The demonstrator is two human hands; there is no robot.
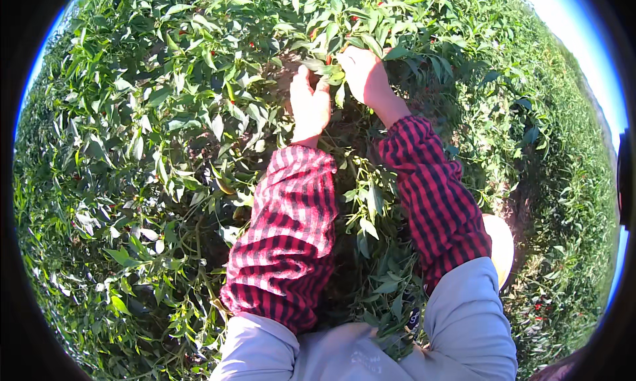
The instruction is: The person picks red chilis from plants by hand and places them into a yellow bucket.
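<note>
My left hand (310, 105) reaches up into a pepper plant (330, 73), thumb and fingers curled beside its leaves. What lies inside that hand is hidden. Just to its right, my right hand (365, 75) has its fingers bent in among the same leaves, the fingertips covered by foliage. A red chili pepper (328, 59) shows between the two hands. Close above the right fingers hangs another reddish pepper (314, 33), partly behind leaves. Both forearms wear red-and-black checked sleeve covers (293, 232) over a pale grey top.
Dense pepper plants (124, 108) surround me, with scattered red pods among them. A green pepper (230, 90) hangs to the left of my hands. Beside my right elbow is a pale yellow rounded object (499, 247), partly hidden. Leafy stems (390, 286) lie against my front.
</note>
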